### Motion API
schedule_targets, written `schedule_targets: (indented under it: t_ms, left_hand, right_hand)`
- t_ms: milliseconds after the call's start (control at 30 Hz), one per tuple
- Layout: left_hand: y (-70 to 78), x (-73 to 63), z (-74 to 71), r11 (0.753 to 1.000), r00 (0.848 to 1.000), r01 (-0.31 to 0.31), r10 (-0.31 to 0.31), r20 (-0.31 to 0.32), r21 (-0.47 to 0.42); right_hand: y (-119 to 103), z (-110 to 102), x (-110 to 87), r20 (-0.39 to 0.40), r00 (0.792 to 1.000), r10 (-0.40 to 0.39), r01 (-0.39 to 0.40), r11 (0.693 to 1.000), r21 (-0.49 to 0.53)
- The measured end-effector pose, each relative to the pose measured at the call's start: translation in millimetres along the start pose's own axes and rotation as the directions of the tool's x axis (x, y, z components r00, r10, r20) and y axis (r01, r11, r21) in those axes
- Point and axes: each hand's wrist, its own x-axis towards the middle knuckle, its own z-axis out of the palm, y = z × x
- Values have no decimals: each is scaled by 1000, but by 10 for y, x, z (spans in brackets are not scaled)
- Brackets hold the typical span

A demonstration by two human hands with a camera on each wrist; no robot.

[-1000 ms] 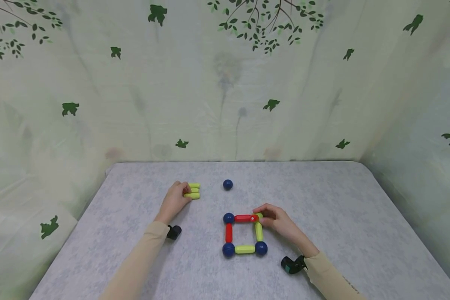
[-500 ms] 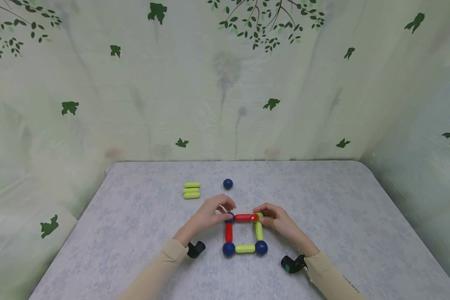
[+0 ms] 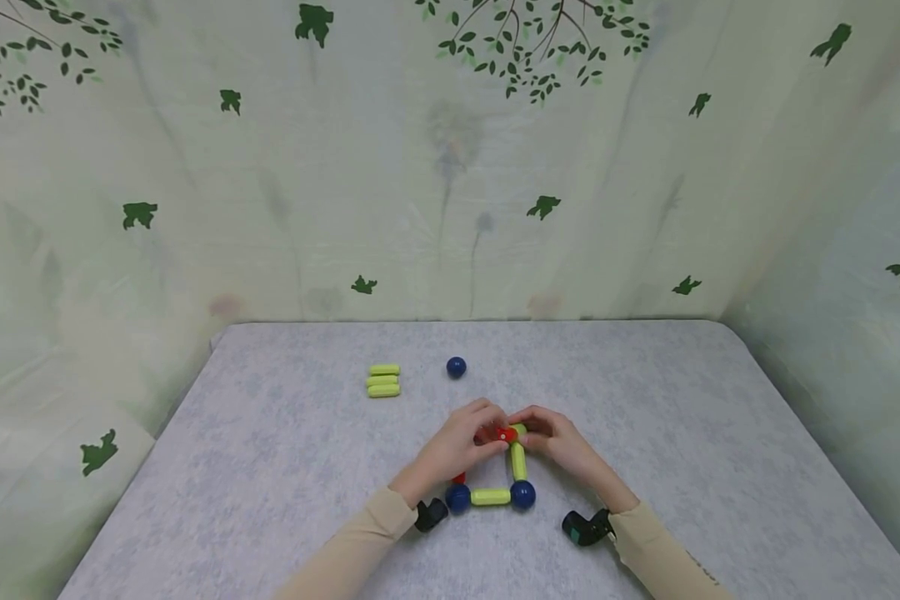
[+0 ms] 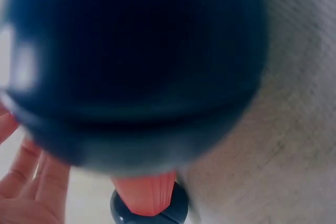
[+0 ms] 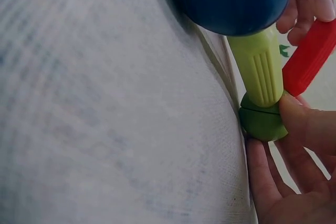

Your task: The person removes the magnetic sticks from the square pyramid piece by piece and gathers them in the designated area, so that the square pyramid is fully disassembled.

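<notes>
My left hand (image 3: 461, 442) pinches a red rod (image 5: 312, 59) on the far side of a square of magnetic rods and balls. My right hand (image 3: 562, 450) holds the green ball (image 5: 262, 123) at the far right corner, thumb and fingers on either side. From that ball a lime rod (image 3: 518, 462) runs to a blue ball (image 3: 522, 495). The near lime rod (image 3: 491, 497) links it to another blue ball (image 3: 457, 498). A second red rod (image 4: 147, 195) leads to a blue ball (image 4: 152, 211) in the left wrist view; the left hand hides that corner in the head view.
Several lime rods (image 3: 383, 381) lie side by side at the back left of the table (image 3: 682, 400). A loose blue ball (image 3: 456, 367) sits to their right. Behind the table hangs a leaf-patterned curtain (image 3: 390, 167).
My left hand has come from the lime rods at the back left, past the far left blue ball, to the far red rod. My right hand has stayed put.
</notes>
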Motion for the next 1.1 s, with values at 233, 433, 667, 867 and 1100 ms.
schedule_targets:
  t_ms: [233,433,667,867,1100]
  left_hand:
    - [-88,-76,-19,999,998,-12,9,-57,-40]
    - [-126,-131,-58,990,999,5,-12,-52,-138]
    - [-175,-232,-273,982,988,94,-112,-105,-163]
    - [-448,-429,-589,955,914,249,-287,-286,-162]
    - [-747,-648,-903,907,821,416,-406,-401,-67]
  right_hand:
    - [9,-1,-2,15,1000,2,-2,1000,-16]
    - [4,16,16,9,1000,16,-16,1000,-21]
    - [-1,24,8,11,1000,14,-14,1000,-19]
    - [-41,38,-9,4,1000,26,-26,999,-23]
    - [-320,45,-100,11,1000,11,-11,1000,-27]
